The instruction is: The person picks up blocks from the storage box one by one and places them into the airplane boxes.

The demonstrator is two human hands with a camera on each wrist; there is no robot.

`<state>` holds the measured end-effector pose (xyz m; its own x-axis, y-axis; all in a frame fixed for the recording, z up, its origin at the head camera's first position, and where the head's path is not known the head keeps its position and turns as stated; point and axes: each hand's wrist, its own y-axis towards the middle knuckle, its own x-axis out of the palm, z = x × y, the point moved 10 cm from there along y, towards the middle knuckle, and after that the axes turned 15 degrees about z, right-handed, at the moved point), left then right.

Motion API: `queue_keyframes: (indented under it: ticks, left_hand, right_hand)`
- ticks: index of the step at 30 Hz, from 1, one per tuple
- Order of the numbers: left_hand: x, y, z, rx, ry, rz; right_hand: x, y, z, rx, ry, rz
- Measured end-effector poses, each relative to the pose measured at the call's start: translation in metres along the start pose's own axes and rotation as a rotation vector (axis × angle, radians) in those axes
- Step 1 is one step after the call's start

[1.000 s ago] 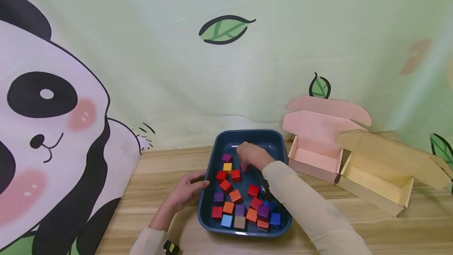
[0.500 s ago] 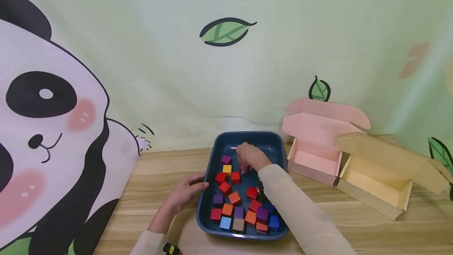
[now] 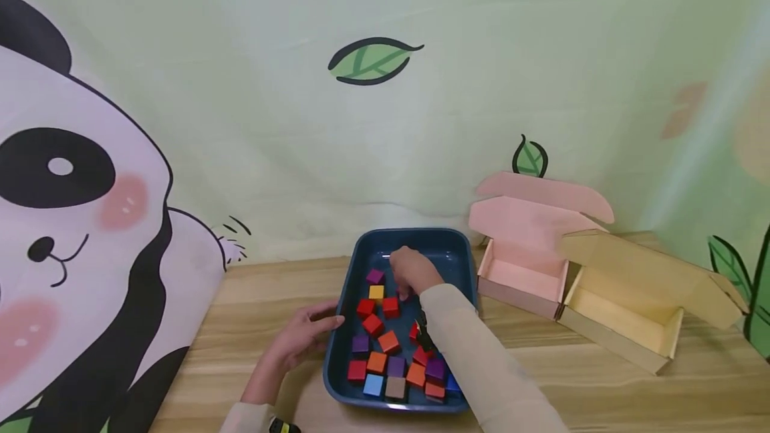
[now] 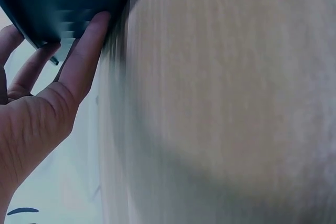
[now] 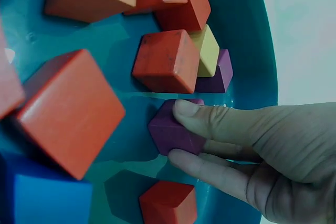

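Observation:
In the right wrist view my right hand (image 5: 236, 145) pinches a purple cube (image 5: 176, 132) between thumb and fingers, inside the blue tray (image 3: 424, 234). The head view shows this right hand (image 3: 415, 271) over the tray's middle, mostly covering that cube. A yellow cube (image 3: 375, 293), another purple cube (image 3: 375, 276) and a red cube (image 3: 391, 307) lie close to its left. My left hand (image 3: 303, 333) touches the tray's left side. Seen from the left wrist, the fingers of my left hand (image 4: 47, 114) reach out fairly straight against the tray's outer wall (image 4: 63, 3).
Red, orange, purple and blue cubes crowd the tray's near half, with a light blue cube (image 3: 373, 385) and a brown cube (image 3: 396, 387) at the front. To the right stand an opened pink box (image 3: 523, 289) and an opened yellow box (image 3: 613, 339). A printed curtain (image 3: 271, 119) hangs behind.
The head view has shifted slightly, moving the scene left and down. My right forearm has swung left and covers more of the blue cubes. Both hands keep their places at the tray.

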<state>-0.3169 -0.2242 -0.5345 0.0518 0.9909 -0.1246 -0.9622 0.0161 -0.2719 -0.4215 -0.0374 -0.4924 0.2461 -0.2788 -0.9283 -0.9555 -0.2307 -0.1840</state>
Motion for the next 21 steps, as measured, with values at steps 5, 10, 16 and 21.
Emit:
queue_keyframes:
  ticks: [5, 10, 16, 21]
  left_hand:
    - [0.002, 0.0, 0.002, -0.015, -0.004, -0.018]
    - [0.002, 0.002, 0.005, -0.021, -0.007, -0.003]
    - [0.004, 0.003, 0.009, -0.005, 0.005, 0.002]
    - [-0.001, 0.0, 0.003, -0.031, 0.02, 0.02]
  right_hand:
    - [0.0, 0.001, 0.002, 0.052, 0.007, -0.008]
    - [0.0, 0.006, 0.005, 0.045, 0.018, -0.022]
    - [-0.007, -0.002, 0.009, -0.034, 0.03, -0.021]
    - [-0.035, -0.021, 0.0, -0.186, 0.026, 0.018]
